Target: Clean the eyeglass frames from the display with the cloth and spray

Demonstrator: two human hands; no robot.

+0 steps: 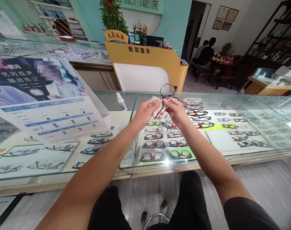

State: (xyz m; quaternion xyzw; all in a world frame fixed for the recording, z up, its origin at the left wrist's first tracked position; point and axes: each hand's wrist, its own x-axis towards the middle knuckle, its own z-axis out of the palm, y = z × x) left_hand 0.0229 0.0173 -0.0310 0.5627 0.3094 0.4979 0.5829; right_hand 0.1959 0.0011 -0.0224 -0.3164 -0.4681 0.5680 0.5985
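Observation:
A pair of dark-framed eyeglasses (168,91) is held up above the glass counter, one round lens upright on top. My right hand (175,108) is closed on the frame near its middle. In my left hand (146,110) is a pale cloth (157,103), folded around the lower part of the glasses. That hand's fingers are pinched on the cloth, and the lens beneath it is mostly hidden. A small white spray bottle (121,101) stands on the counter left of my left hand.
The glass display counter (133,174) holds rows of eyeglasses (153,144). A large printed board (49,105) stands on its left. Behind is a wooden cashier desk (145,64) with a plant (113,16). Two people (206,52) sit at a table at the back right.

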